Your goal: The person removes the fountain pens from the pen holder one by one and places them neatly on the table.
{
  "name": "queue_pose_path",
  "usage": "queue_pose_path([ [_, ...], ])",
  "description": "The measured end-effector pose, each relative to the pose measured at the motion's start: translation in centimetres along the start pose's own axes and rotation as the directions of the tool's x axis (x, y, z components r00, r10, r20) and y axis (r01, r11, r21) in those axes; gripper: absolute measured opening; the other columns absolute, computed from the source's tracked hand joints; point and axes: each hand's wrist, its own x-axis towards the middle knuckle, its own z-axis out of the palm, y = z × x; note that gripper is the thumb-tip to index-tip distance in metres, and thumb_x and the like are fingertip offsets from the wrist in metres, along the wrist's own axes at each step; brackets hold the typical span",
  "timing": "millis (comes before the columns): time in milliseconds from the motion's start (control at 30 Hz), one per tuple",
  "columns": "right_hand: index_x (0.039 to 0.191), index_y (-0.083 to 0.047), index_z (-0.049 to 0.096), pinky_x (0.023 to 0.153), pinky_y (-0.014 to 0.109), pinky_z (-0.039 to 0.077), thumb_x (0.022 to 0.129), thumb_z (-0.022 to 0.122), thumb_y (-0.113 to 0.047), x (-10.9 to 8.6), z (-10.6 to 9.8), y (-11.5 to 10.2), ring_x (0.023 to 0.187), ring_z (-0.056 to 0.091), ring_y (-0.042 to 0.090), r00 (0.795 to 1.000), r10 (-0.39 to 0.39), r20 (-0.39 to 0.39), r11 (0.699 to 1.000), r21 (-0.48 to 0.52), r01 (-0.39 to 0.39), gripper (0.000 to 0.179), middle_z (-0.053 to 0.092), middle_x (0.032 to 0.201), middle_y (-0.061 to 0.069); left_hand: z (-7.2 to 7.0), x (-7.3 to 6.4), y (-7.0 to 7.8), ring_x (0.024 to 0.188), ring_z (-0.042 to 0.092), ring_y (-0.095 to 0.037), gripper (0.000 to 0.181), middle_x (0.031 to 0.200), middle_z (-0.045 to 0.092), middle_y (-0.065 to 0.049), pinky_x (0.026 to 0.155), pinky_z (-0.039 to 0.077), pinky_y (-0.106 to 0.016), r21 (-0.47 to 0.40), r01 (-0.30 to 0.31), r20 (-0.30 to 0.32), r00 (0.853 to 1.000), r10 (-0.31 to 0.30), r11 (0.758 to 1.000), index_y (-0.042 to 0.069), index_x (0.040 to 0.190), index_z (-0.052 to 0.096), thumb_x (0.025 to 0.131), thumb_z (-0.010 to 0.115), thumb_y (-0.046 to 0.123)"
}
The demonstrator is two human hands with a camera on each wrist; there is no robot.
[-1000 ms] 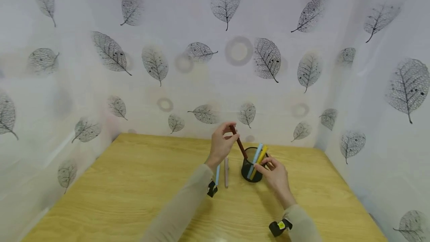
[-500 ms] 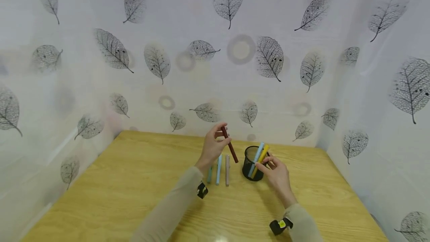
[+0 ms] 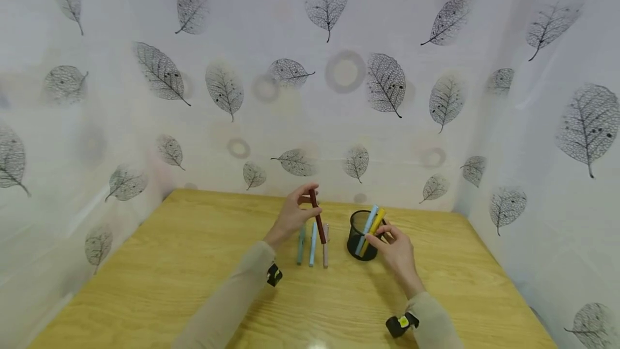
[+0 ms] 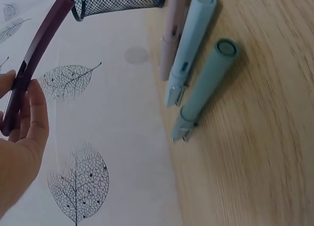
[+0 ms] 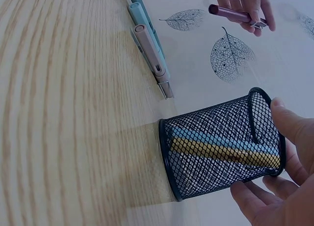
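My left hand (image 3: pixel 289 217) pinches a dark red pen (image 3: pixel 317 221) between thumb and fingers, tilted, above the lying pens. In the left wrist view the same dark red pen (image 4: pixel 37 54) shows its clip near the fingers. A black mesh pen holder (image 3: pixel 354 245) stands upright, gripped near its rim by my right hand (image 3: pixel 398 252). Leaning inside it are a light blue pen (image 3: pixel 371 218) and a yellow pen (image 3: pixel 379 217). Side by side on the table lie a green pen (image 4: pixel 206 83), a second light blue pen (image 4: pixel 194 34) and a greyish-pink pen (image 4: pixel 170 44).
The wooden table (image 3: pixel 194 273) reaches back to a pale sheet (image 3: pixel 290 123) printed with leaves, which also hangs along both sides. Black wrist cameras are strapped to both forearms.
My left hand has drawn the dark red pen leftward, from the holder's rim to above the lying pens. The green pen has come into view. My right hand stays at the holder.
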Motion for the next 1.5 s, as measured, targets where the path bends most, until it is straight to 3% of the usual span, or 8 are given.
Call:
queue_pose_path([
  [100,0.103,0.001,0.057,0.106,0.047,0.045,0.085,0.077,-0.028,0.0,0.1,-0.1,0.138,0.041,0.038,1.0,-0.007,-0.001,1.0,-0.008,0.007,0.039,0.031,0.158,0.019,-0.7,-0.1,-0.1,0.106,0.062,-0.035,0.058,0.128,0.057,-0.016,0.079,0.059,-0.033,0.003,0.015,0.027,1.0,-0.015,1.0,0.011,0.139,0.053,0.086,0.071,-0.004],
  [267,0.101,0.0,0.058,0.104,0.048,0.046,0.085,0.078,-0.025,0.0,0.3,-0.1,0.136,0.043,0.04,1.0,-0.013,-0.013,1.0,-0.016,0.012,0.036,0.033,0.156,0.021,-1.7,-0.4,-0.3,0.108,0.062,-0.035,0.059,0.131,0.058,-0.017,0.083,0.059,-0.035,0.016,0.095,0.074,0.993,-0.095,0.995,0.011,0.141,0.051,0.087,0.07,-0.001],
  [500,0.101,-0.002,0.059,0.105,0.047,0.046,0.085,0.078,-0.028,0.1,0.3,0.1,0.138,0.041,0.039,1.0,0.003,0.004,1.0,-0.016,-0.003,0.036,0.031,0.158,0.019,-3.0,-0.4,-1.8,0.108,0.061,-0.034,0.06,0.127,0.056,-0.018,0.083,0.059,-0.035,0.028,0.169,0.135,0.976,-0.171,0.985,0.008,0.144,0.046,0.089,0.068,-0.003],
  [733,0.101,0.0,0.058,0.105,0.048,0.046,0.085,0.077,-0.025,0.1,0.4,-0.1,0.138,0.041,0.04,1.0,-0.015,-0.001,1.0,0.002,0.015,0.035,0.031,0.158,0.02,-4.5,-0.4,-2.5,0.116,0.056,-0.041,0.066,0.131,0.053,-0.021,0.086,0.059,-0.035,0.013,0.269,0.196,0.944,-0.266,0.963,0.004,0.145,0.044,0.085,0.071,-0.003],
  [833,0.102,0.0,0.058,0.104,0.048,0.046,0.086,0.077,-0.025,0.1,0.5,-0.2,0.138,0.041,0.04,1.0,-0.012,0.001,1.0,0.003,0.012,0.035,0.031,0.158,0.019,-5.1,-0.5,-2.8,0.122,0.05,-0.047,0.067,0.133,0.05,-0.024,0.087,0.058,-0.036,-0.011,0.292,0.218,0.934,-0.283,0.956,0.002,0.146,0.041,0.086,0.069,-0.005],
  [1033,0.101,-0.001,0.058,0.105,0.047,0.046,0.086,0.077,-0.025,0.1,0.4,-0.2,0.138,0.041,0.038,1.0,-0.003,0.011,1.0,0.002,0.003,0.034,0.03,0.158,0.019,-5.8,-0.6,-2.8,0.123,0.049,-0.049,0.069,0.133,0.05,-0.025,0.087,0.059,-0.036,-0.016,0.31,0.208,0.931,-0.3,0.951,0.001,0.147,0.04,0.085,0.071,-0.004],
  [1300,0.102,0.0,0.057,0.107,0.047,0.044,0.085,0.077,-0.028,0.0,-0.9,-0.2,0.14,0.039,0.039,1.0,0.01,0.007,1.0,-0.003,-0.01,0.038,0.027,0.159,0.021,-5.2,-0.1,-3.5,0.121,0.051,-0.049,0.066,0.134,0.049,-0.031,0.088,0.058,-0.035,0.0,0.297,0.233,0.929,-0.289,0.955,0.0,0.146,0.041,0.086,0.069,-0.005],
  [1500,0.1,-0.001,0.058,0.106,0.048,0.045,0.084,0.079,-0.03,0.2,-0.2,0.1,0.138,0.041,0.039,1.0,-0.012,0.017,1.0,-0.018,0.012,0.039,0.029,0.158,0.021,-5.6,-0.7,-4.3,0.11,0.06,-0.042,0.065,0.136,0.044,-0.035,0.086,0.059,-0.036,-0.016,0.371,0.244,0.902,-0.356,0.928,0.0,0.145,0.042,0.086,0.066,-0.01],
])
